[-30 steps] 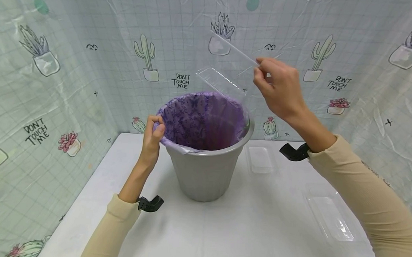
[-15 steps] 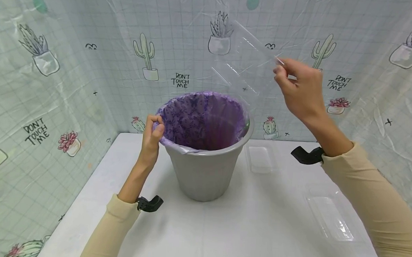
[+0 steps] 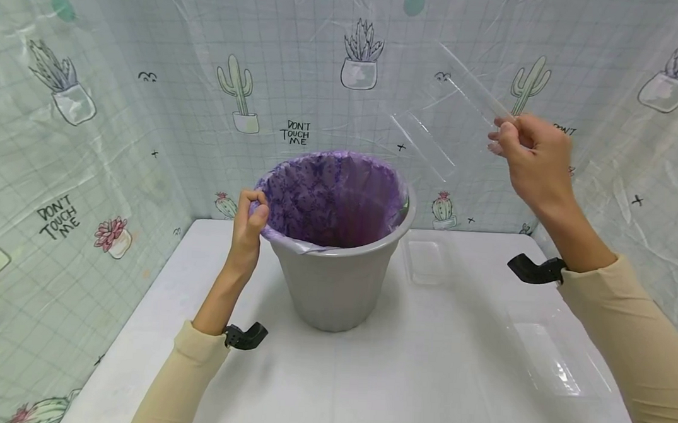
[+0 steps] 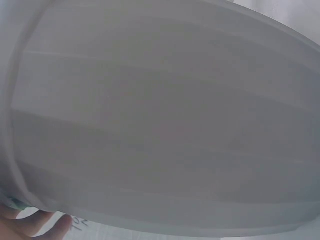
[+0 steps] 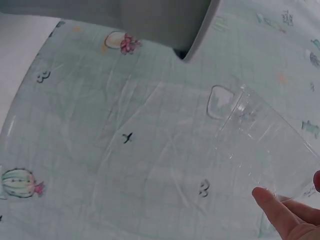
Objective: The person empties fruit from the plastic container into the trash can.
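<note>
A grey trash can [image 3: 335,293] stands upright, lined with a purple patterned trash bag [image 3: 311,204] whose edge folds over the rim. My left hand [image 3: 248,229] grips the rim and bag at the can's left side. In the left wrist view the can's wall [image 4: 165,115] fills most of the picture, and only some fingers [image 4: 37,225] show. Out to the right and above the table, my right hand [image 3: 537,160] pinches a clear plastic container [image 3: 427,146] by its edge. The right wrist view shows this container [image 5: 270,142] tilted between thumb and fingers, apart from the can.
Two more clear plastic containers lie on the white table [image 3: 331,381]: one container [image 3: 429,263] just right of the can, another container [image 3: 545,353] nearer the right edge. A cactus-print sheet [image 3: 300,58] hangs behind and along both sides.
My right hand has moved right and slightly down with the clear container, away from above the can. The left hand keeps its grip on the rim.
</note>
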`<state>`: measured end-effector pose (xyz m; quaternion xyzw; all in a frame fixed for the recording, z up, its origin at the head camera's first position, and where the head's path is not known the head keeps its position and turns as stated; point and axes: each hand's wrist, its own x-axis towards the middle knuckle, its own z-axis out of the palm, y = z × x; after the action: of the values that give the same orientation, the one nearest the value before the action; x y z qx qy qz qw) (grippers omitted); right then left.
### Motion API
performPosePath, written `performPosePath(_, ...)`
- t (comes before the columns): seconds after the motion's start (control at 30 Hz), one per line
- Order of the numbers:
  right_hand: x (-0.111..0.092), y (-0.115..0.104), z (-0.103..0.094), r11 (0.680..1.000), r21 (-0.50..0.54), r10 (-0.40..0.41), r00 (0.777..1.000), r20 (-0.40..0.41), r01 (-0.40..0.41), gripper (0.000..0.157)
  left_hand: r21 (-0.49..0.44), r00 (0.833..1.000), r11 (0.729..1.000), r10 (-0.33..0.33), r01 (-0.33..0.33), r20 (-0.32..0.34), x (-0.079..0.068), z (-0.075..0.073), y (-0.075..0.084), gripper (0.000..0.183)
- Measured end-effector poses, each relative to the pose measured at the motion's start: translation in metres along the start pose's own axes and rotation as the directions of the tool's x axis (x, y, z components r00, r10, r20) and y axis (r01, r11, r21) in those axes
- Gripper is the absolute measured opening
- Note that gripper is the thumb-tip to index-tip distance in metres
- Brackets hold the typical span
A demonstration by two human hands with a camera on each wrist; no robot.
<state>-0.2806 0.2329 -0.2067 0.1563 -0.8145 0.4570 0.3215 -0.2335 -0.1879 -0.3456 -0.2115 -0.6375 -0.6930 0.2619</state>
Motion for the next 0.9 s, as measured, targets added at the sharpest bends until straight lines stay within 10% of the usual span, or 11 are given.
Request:
performPosePath(0.27,-0.014,0.043,-0.025,0.981,0.050,0.186,0.982,0.021,-0.187,0.037,-0.003,1.000,1.000,0.001,-0.001,-0.002,-0.001,0.000,0.000,0.016)
performPosePath(0.53,-0.032,0.096,-0.050,0.918,0.027,0.394,0.918,0.046,-0.396,0.036,-0.003,1.000,1.000,0.005,-0.005,-0.010,-0.001,0.001,0.003,0.014)
performPosePath(0.73,-0.048,0.140,-0.065,0.831,-0.082,0.557,0.825,0.095,-0.551,0.038,-0.006,1.000,1.000,0.011,-0.011,-0.003,0.000,0.002,0.002,0.014)
performPosePath(0.9,-0.058,0.172,-0.073,0.714,-0.177,0.700,0.699,0.146,-0.678,0.037,-0.008,1.000,1.000,0.013,-0.013,-0.010,0.001,0.002,0.001,0.014)
